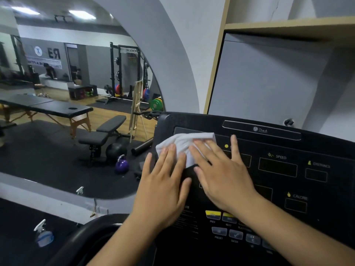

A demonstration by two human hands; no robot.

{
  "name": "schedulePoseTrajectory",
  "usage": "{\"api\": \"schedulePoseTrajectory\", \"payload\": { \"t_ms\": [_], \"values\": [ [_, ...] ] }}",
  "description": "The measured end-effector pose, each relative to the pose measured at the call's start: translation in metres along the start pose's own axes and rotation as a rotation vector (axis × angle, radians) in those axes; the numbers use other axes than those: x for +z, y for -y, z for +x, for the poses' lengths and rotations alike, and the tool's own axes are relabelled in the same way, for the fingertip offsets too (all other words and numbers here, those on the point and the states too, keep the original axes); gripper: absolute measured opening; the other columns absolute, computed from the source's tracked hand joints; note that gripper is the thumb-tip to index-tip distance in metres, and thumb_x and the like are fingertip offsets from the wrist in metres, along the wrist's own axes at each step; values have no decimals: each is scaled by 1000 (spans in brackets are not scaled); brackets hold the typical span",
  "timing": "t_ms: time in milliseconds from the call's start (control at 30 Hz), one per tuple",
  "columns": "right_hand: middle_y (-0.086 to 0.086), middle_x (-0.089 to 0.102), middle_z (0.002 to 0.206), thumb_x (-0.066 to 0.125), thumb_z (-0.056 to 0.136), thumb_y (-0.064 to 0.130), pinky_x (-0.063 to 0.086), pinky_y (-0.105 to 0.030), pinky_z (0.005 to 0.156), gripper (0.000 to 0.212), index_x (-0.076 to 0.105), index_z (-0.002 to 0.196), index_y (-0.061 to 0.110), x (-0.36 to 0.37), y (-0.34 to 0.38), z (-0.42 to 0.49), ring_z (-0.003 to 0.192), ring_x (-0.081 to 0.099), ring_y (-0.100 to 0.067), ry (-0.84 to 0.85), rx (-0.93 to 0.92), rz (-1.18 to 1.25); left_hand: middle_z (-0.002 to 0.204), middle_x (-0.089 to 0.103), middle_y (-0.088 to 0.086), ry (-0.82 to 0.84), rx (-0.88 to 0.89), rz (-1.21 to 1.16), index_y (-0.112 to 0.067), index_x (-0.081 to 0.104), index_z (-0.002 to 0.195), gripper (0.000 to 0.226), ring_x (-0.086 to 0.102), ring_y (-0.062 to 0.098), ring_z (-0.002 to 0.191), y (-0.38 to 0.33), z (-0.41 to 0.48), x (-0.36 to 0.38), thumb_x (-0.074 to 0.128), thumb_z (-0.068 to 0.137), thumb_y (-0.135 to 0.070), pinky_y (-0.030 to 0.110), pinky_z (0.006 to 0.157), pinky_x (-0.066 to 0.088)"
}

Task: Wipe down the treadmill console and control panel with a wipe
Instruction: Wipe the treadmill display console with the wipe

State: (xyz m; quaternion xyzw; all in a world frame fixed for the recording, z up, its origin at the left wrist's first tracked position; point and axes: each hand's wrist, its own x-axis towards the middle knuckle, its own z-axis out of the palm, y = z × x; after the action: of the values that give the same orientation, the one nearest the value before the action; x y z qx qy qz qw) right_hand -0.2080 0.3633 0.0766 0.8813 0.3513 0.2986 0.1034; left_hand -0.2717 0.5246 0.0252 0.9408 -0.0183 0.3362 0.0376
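A black treadmill console (278, 166) fills the lower right, with dark display windows labelled SPEED, DISTANCE and CALORIE and a row of yellow and grey buttons (226, 225) near its lower edge. A white wipe (182, 144) lies flat on the console's upper left part. My left hand (163, 187) rests with straight fingers on the wipe's lower left corner. My right hand (221, 169) presses flat on the wipe's right side, fingers spread and pointing up-left. Both forearms reach in from the bottom edge.
A large arched mirror (76, 93) left of the console reflects a gym with benches, a kettlebell and a rack. A spray bottle (43, 235) stands on the dark ledge at the lower left. A wooden shelf edge (288, 27) and grey wall rise behind the console.
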Motion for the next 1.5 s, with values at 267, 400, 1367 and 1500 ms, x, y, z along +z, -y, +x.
{"api": "schedulePoseTrajectory", "payload": {
  "t_ms": [267, 400, 1367, 1500],
  "values": [
    [-1, 6, 165, 15, 101, 36, -6, -64, 115, 58, 11, 156, 19, -26, -1, 63, 151, -1, -17, -14, 144, 9, 163, 17, 10, -68, -54, 16, -12, 20, 156, 63, 13, 28, 151, 13, 84, -17, 19, 101, -41, 52, 121, 12],
    [-5, 26, 160, 20, 97, 37, 7, -67, 114, 60, 32, 151, 15, -9, 6, 19, 149, 18, -20, -45, 92, 6, 163, 14, 11, -37, 29, -34, -12, 20, 156, 60, 7, 27, 152, 1, 39, 2, 24, 101, -38, 53, 120, 14],
    [-8, 29, 158, 29, 91, 33, 13, -66, 114, 63, 35, 149, 9, 6, -31, -37, 148, 20, -22, -109, 204, 48, 162, 18, 10, 4, 151, -90, -13, 23, 155, 62, 14, 25, 150, -66, 47, 2, 16, 102, -45, 48, 119, 2],
    [-8, 25, 160, 16, 93, 35, 9, -67, 114, 64, 28, 151, 10, -13, -51, -12, 149, 17, -21, -58, 276, 22, 162, 18, 9, -15, 163, -93, -15, 21, 156, 64, 12, 22, 151, -71, 83, -11, 8, 100, -43, 49, 120, -2]
  ]
}}
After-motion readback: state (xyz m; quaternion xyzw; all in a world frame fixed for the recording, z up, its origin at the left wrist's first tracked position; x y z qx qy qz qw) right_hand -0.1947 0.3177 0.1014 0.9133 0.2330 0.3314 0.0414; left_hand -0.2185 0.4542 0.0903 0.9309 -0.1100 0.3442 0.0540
